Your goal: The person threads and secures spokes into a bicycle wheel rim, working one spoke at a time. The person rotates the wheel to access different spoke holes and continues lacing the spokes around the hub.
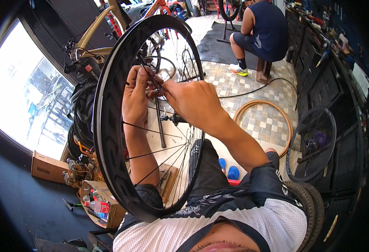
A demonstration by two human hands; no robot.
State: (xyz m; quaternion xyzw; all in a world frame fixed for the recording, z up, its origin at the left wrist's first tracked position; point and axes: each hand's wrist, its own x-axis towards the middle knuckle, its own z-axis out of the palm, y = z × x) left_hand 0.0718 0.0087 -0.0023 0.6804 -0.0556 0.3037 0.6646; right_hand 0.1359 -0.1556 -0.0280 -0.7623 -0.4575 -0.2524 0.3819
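A bicycle wheel (116, 166) with a deep black rim stands upright before me, its thin black spokes fanning in toward the black hub. My left hand (136, 93) is inside the rim's outline near the upper part of the wheel, thumb up and fingers closed on a thin black spoke. From the right, my right hand (195, 103) meets it, thumb and fingers pinched on the same spoke close to the left fingertips. The exact pinch point is partly covered by my fingers. My left forearm shows behind the lower spokes.
A tan bike frame (86, 40) stands at the left, above hanging black tyres. Below are a cardboard box (50, 167) and another box holding bottles (98, 206). On the right lie a tan-coloured hoop (291, 126) and a wheel (289, 161) leaning on dark drawers. Another person (268, 31) sits farther off.
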